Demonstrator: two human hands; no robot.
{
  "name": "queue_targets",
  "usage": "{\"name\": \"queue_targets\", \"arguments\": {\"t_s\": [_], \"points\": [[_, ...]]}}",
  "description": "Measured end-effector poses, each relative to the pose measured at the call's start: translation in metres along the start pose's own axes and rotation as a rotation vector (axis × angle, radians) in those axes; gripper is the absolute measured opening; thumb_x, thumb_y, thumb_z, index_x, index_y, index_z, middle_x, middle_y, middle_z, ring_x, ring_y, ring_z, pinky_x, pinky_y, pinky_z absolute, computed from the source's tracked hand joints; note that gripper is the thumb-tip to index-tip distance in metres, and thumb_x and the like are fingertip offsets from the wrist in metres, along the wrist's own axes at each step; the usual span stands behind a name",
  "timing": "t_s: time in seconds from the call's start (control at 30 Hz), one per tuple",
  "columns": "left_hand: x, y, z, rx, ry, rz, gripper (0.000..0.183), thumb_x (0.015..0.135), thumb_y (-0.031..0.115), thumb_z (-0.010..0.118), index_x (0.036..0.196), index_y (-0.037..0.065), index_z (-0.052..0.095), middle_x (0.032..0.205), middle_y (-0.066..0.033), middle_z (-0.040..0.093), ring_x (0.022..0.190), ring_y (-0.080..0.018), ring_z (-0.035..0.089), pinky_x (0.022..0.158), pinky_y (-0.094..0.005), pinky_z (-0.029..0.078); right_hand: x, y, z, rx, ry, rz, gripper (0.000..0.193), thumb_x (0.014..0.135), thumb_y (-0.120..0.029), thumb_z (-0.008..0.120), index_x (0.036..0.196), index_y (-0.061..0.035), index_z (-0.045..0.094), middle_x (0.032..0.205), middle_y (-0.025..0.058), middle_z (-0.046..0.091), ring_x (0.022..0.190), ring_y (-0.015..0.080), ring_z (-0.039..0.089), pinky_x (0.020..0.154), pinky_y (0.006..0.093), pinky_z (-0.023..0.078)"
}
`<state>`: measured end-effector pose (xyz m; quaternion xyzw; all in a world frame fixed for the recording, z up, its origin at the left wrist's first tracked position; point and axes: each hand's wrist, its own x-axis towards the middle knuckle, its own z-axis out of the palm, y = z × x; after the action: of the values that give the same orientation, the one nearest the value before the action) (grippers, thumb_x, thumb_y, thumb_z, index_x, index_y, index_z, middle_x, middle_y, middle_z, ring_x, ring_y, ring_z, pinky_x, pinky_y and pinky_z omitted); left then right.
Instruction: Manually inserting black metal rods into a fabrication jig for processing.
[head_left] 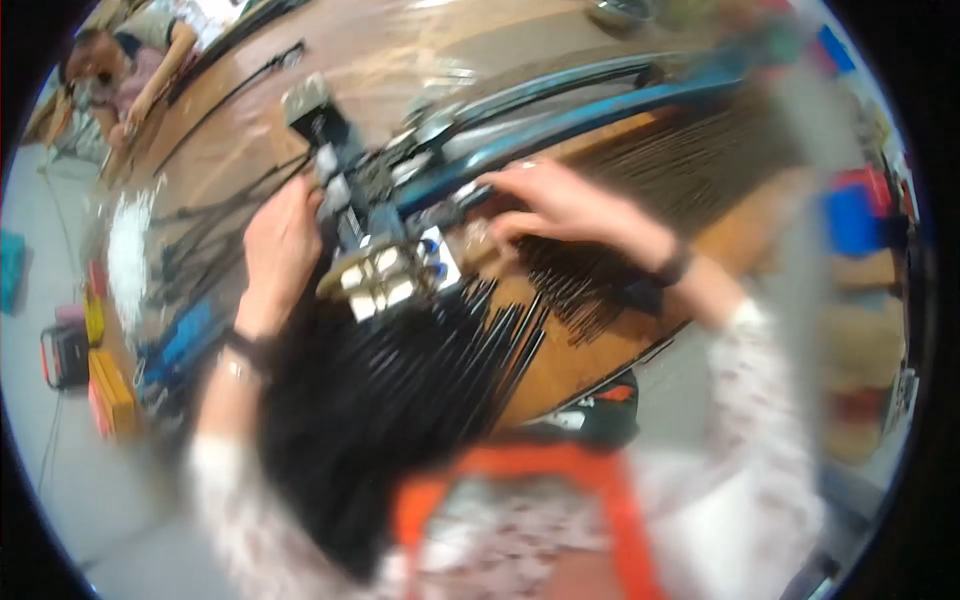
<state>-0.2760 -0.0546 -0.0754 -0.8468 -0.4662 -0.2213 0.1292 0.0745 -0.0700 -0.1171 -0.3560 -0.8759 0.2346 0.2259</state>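
Note:
In front of me stands a bench fixture (375, 185) with a grey block on top and a blue rail behind it. My left hand (283, 245) is at its left side, fingers curled closed against it; what they pinch is hidden. My right hand (555, 205) reaches in from the right, its fingers bent round the end of a dark rod-like part (455, 208) of the fixture. Below the hands sits a brass-coloured round piece (375, 275) with white areas. A large bundle of thin black rods (400, 350) fans out toward me, blurred.
More dark thin rods (660, 160) lie on the brown tabletop (580, 375) to the right. Long blue and black bars (590, 110) run across the back. Another person (140, 75) works at the far left. A yellow box (112, 390) is on the left, a blue bin (853, 220) on the right.

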Motion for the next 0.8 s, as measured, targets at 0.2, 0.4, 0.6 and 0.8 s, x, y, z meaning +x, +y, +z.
{"name": "queue_targets", "arguments": {"t_s": [0.2,0.4,0.6,0.8], "points": [[-0.014,-0.074,-0.013,0.144,0.091,0.158,0.009,0.088,0.012,0.064,0.095,0.008,0.059,0.084,-0.0068,0.06,0.082,-0.0262,0.061,0.073,-0.0374,0.047,-0.048,0.01,0.009,-0.176,0.172,0.048,0.037,0.083,-0.029,0.076,0.111,-0.0044,0.07,0.114,0.0148,0.07,0.113,0.034,0.063,0.093,0.0416,0.051],[-0.042,-0.022,-0.045,0.26,-0.434,-0.05,0.005,0.088,0.019,0.066,0.085,0.014,0.065,0.08,-0.0053,0.061,0.082,-0.0271,0.061,0.075,-0.0401,0.04,-0.033,0.021,0.018,0.378,0.17,0.603,0.022,0.089,-0.023,0.07,0.101,-0.0056,0.076,0.1,0.0124,0.074,0.089,0.025,0.069,0.081,0.0342,0.053],[-0.095,0.08,-0.072,-0.104,-0.7,-0.23,0.021,0.088,0.025,0.067,0.086,0.005,0.059,0.082,-0.0121,0.061,0.081,-0.0314,0.062,0.071,-0.0455,0.05,-0.022,-0.015,0.005,0.093,0.111,0.187,0.016,0.091,-0.022,0.067,0.095,-0.008,0.073,0.082,0.0105,0.071,0.07,0.0234,0.067,0.068,0.0338,0.053],[-0.107,0.082,-0.066,-0.206,-0.654,-0.318,0.019,0.093,0.021,0.062,0.093,0.004,0.055,0.093,-0.0159,0.058,0.089,-0.0351,0.059,0.072,-0.0486,0.051,-0.033,-0.033,-0.008,0.091,-0.072,0.212,0.025,0.093,-0.033,0.064,0.096,-0.0109,0.074,0.083,0.0108,0.072,0.077,0.0284,0.07,0.069,0.0368,0.054]]}}
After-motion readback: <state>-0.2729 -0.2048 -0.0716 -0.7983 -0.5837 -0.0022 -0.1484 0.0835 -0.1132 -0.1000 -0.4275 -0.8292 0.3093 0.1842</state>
